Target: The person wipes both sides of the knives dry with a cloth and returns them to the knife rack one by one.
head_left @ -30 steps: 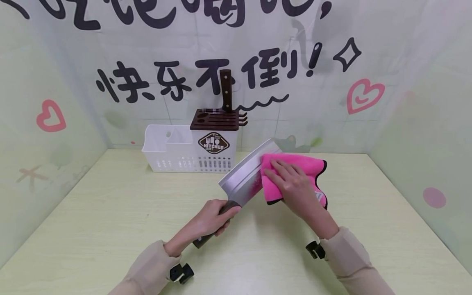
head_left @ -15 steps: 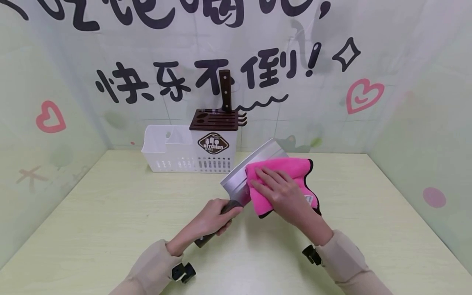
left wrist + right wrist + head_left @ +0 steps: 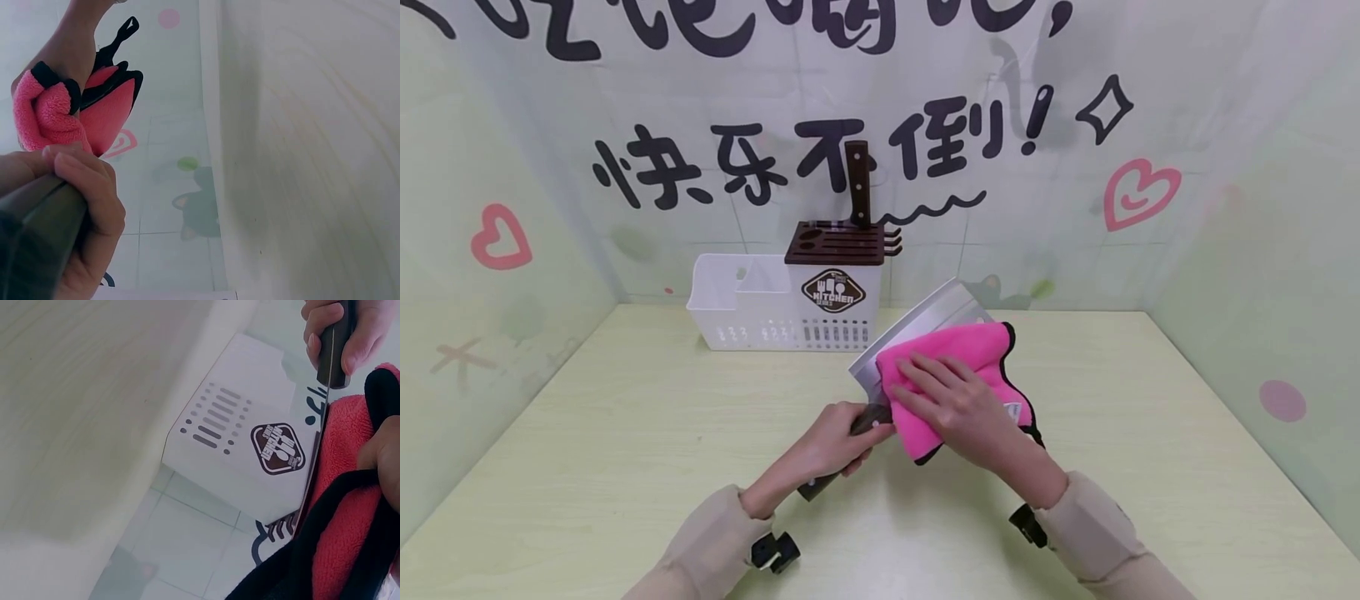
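Cleaver (image 3: 917, 325) is held in the air above the pale tabletop (image 3: 625, 433), tilted, with its blade running toward 1 o'clock and its dark riveted handle (image 3: 876, 417) pointing toward 7 o'clock. The left hand (image 3: 838, 442) is grasping that handle, fingers wrapped round it. The right hand (image 3: 966, 408) is grasping the pink cloth (image 3: 958, 342) and pressing it against the blade. The cloth covers the part of the blade nearest the handle and leaves the 11 o'clock strip and the far corner exposed. It carries black edging and a white tag (image 3: 1013, 411), the tag at 4 o'clock on the cloth. The right wrist view shows the blade nearly edge-on, cloth lying along one face.

Toward 10 o'clock from the cloth, on the tabletop, stands a white knife block (image 3: 835, 287) with a dark brown slotted top and a KITCHEN label. One knife (image 3: 858, 183) stands upright in it, brown handle uppermost. Dark prongs (image 3: 892, 242) project from its 3 o'clock side; a white basket (image 3: 745, 321) adjoins at 9 o'clock. A printed wall (image 3: 1060, 242) at 12 o'clock bears black characters and a pink heart. Both sleeves (image 3: 1086, 521) are beige.
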Demonstrator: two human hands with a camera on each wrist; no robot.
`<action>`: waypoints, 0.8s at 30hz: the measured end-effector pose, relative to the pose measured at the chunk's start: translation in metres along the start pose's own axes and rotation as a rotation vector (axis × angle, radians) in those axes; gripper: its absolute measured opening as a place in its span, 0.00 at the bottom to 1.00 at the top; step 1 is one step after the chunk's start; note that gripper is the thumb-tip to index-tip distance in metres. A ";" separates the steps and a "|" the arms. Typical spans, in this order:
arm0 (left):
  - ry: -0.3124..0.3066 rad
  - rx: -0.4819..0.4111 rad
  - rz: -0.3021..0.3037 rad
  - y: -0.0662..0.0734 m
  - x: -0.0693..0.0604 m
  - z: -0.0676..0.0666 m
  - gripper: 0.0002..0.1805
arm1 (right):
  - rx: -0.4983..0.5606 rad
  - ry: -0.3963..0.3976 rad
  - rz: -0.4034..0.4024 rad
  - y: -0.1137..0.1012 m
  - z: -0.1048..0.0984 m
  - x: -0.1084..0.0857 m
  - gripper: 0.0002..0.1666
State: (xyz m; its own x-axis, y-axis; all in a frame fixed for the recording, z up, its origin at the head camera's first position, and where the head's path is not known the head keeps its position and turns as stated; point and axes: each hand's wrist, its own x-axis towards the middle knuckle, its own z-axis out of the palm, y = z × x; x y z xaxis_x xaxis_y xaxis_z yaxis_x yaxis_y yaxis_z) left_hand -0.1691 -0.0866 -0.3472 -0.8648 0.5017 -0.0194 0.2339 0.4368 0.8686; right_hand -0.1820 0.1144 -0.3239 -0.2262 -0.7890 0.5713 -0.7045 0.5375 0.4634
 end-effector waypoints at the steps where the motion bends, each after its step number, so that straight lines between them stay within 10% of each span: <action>1: 0.000 0.002 0.004 0.000 0.000 0.000 0.17 | 0.000 0.006 -0.006 -0.001 0.000 0.000 0.28; 24: 0.002 0.069 0.073 -0.001 0.002 0.003 0.09 | 0.006 0.023 -0.079 -0.004 0.003 0.006 0.24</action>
State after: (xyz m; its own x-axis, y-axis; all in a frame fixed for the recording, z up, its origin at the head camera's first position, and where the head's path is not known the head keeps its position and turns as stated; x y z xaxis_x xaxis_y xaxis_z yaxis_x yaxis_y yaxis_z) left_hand -0.1697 -0.0843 -0.3495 -0.8450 0.5329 0.0436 0.3262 0.4493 0.8317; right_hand -0.1825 0.1064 -0.3245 -0.1542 -0.8218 0.5485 -0.7233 0.4721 0.5040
